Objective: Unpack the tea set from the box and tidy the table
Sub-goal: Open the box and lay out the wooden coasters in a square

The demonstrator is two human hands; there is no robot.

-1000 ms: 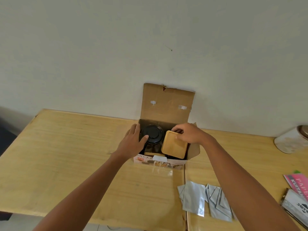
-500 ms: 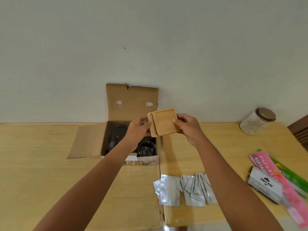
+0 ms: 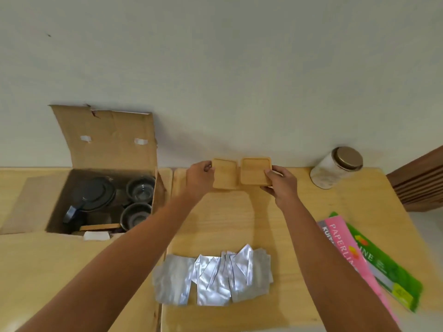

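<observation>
Two square wooden coasters sit side by side near the table's far edge. My left hand (image 3: 200, 174) grips the left coaster (image 3: 225, 173) at its left side. My right hand (image 3: 280, 182) grips the right coaster (image 3: 255, 171) at its lower right corner. The open cardboard box (image 3: 105, 140) stands at the left, flap up against the wall. Inside it lie a dark teapot (image 3: 96, 195), two glass cups (image 3: 140, 189) (image 3: 135, 215) and another wooden piece (image 3: 99, 227).
A pile of several silver foil sachets (image 3: 213, 276) lies near the table's front edge. A lidded glass jar (image 3: 335, 167) stands at the back right. Pink and green paper packs (image 3: 369, 262) lie at the right. A seam (image 3: 167, 212) splits the table between box and coasters.
The stacked coasters left the box in both hands, travelled right, and now sit split, one in each hand, low at the table's far edge. The view has shifted right.
</observation>
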